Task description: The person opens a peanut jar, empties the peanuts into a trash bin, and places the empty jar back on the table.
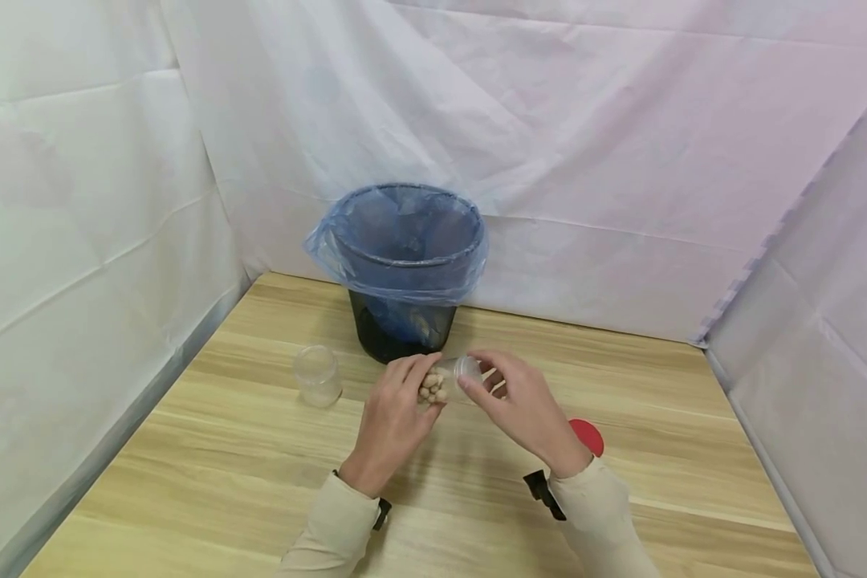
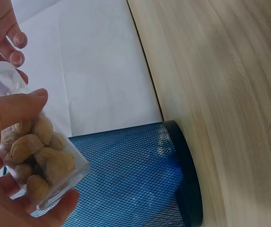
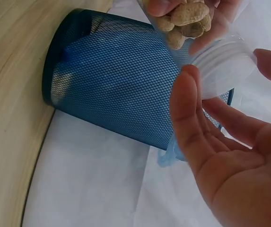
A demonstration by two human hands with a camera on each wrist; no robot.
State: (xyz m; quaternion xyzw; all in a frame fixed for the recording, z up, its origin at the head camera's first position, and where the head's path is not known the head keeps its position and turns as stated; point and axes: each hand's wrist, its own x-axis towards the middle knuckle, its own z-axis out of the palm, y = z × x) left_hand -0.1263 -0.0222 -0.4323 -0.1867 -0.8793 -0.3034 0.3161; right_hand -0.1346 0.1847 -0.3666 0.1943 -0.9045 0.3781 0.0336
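A clear plastic jar point(image 1: 448, 371) with several unshelled peanuts point(image 3: 189, 14) in its base lies tilted on its side between my hands, above the table. My left hand point(image 1: 393, 413) grips it round the peanut-filled end, with the thumb across its wall in the left wrist view. At the ridged neck point(image 3: 220, 54), my right hand point(image 1: 516, 401) holds the jar between thumb and curled fingers. A red round lid point(image 1: 588, 437) lies on the table beside my right wrist. Another clear jar point(image 1: 316, 376) stands to the left, with no peanuts visible in it.
A dark mesh waste bin point(image 1: 405, 313) lined with a blue plastic bag point(image 1: 433, 281) stands just beyond my hands. The wood-grain table point(image 1: 224, 449) is bordered by white cloth walls point(image 1: 585, 120) at the back and both sides.
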